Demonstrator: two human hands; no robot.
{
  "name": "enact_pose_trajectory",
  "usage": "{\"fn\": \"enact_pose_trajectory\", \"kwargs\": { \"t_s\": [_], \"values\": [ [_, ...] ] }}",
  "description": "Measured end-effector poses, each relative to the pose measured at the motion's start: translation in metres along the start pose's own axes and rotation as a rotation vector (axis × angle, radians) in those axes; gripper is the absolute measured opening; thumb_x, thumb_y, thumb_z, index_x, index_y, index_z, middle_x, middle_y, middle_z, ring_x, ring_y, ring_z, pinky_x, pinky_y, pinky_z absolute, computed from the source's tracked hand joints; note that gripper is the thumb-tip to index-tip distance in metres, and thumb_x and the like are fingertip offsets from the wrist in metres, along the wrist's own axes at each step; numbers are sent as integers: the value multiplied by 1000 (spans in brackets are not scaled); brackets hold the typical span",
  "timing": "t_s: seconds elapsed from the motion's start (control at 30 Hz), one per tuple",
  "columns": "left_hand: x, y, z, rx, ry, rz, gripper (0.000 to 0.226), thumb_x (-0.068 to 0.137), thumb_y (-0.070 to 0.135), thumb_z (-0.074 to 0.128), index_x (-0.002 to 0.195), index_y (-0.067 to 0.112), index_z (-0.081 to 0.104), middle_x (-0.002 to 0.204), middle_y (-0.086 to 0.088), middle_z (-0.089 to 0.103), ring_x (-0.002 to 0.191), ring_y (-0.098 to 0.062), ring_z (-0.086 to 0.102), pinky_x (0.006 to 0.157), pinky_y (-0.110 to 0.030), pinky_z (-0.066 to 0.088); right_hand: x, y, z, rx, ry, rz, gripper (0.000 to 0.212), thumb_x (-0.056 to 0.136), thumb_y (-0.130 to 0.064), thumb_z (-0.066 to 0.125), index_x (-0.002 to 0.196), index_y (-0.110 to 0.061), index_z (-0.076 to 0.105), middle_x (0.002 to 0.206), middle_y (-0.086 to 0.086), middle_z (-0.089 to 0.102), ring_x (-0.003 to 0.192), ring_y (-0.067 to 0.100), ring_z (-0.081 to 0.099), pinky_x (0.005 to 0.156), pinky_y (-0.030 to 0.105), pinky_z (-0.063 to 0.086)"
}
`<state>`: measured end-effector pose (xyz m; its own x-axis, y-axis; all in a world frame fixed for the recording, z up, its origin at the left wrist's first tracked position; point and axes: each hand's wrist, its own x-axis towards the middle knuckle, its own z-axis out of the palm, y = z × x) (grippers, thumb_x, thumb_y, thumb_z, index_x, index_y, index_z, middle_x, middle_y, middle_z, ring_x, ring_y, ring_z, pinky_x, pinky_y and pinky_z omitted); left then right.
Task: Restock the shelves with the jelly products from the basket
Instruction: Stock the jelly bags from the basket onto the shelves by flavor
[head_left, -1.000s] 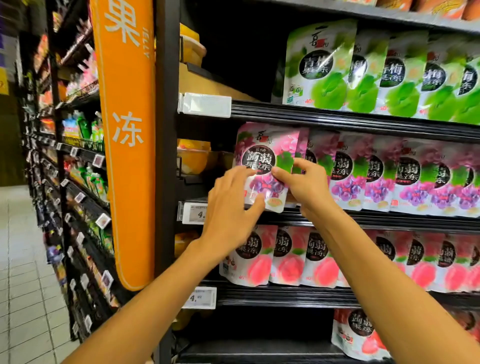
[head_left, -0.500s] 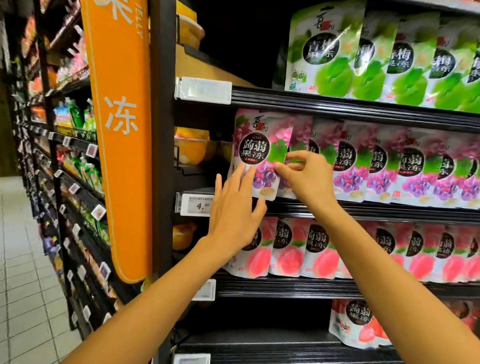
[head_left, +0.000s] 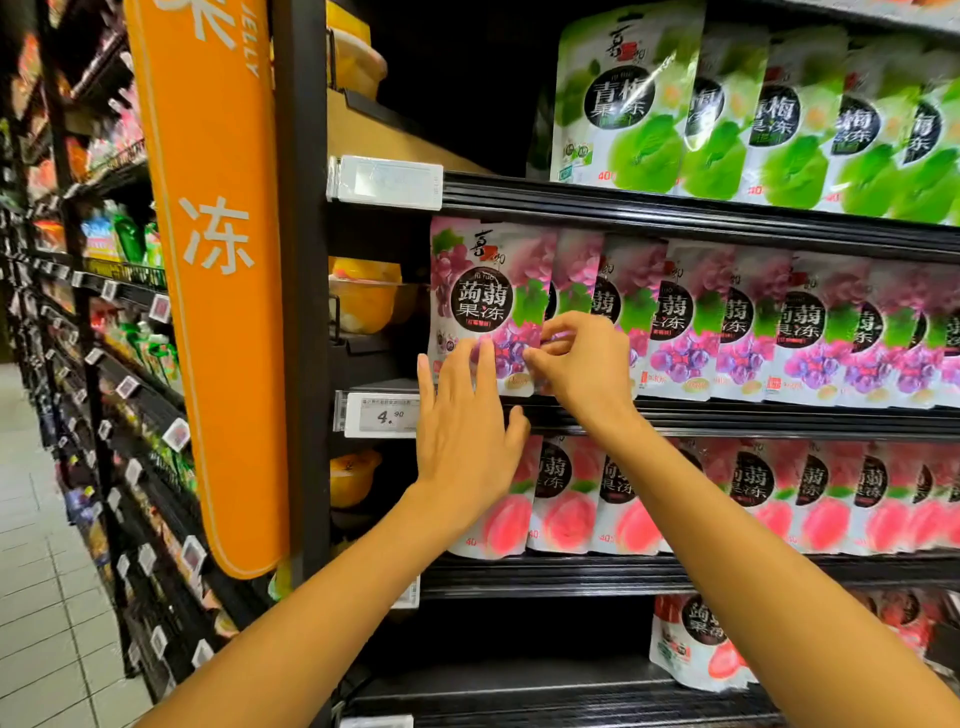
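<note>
Grape jelly pouch (head_left: 480, 306) now stands straighter, left hand (head_left: 465, 441) flat-fingered against it, right hand (head_left: 582, 364) grip seemingly pinching its edge.

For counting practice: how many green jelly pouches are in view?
5 green pouches, overlapping left to right in one row; others may hide behind or off-frame.

Purple grape pouch (head_left: 488, 306); green pouches (head_left: 628, 104); orange sign (head_left: 208, 234).
</note>
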<state>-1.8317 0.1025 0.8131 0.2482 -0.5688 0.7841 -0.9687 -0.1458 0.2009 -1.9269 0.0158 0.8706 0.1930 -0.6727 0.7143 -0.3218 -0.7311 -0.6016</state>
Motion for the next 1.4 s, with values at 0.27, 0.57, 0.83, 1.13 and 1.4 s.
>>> {"fn": "enact_pose_trajectory", "kwargs": {
  "t_s": [0.27,0.57,0.83,1.13,1.4],
  "values": [
    [-1,1,-4,-14,-15,14,67,98,41,43,153,11,18,157,-9,18,148,-21,17,122,-47,-5,-3,7,-2,47,-4,10,19,82,-16,78,97,-8,69,69,5,71,59,10,69,58,26,59],
    [-17,9,-6,-196,47,55,46,93,27,52,136,13,45,140,-3,44,136,-21,35,122,-43,13,-22,15,-21,64,-2,19,24,83,-17,74,105,-17,66,76,-5,70,73,12,69,73,41,59],
    [-106,27,47,-602,-62,-48,15,92,17,53,104,20,62,95,17,56,91,-6,47,80,-16,38,-122,94,-51,134,-20,93,21,84,-13,71,102,-22,67,79,-12,68,70,13,67,67,30,56],
    [-366,27,179,-579,-711,-536,15,90,5,58,96,15,67,89,6,65,75,-9,59,69,-16,44,-369,290,-61,-8,-599,789,12,88,-4,65,98,-3,72,78,6,68,60,4,61,57,12,48],
    [-598,29,252,-473,-1082,-827,19,84,-13,55,86,2,67,85,-10,66,82,-18,60,74,-29,45,-572,425,-50,-71,-828,1206,17,89,0,62,104,2,70,91,7,66,63,-2,55,55,1,42]
  ]
}}
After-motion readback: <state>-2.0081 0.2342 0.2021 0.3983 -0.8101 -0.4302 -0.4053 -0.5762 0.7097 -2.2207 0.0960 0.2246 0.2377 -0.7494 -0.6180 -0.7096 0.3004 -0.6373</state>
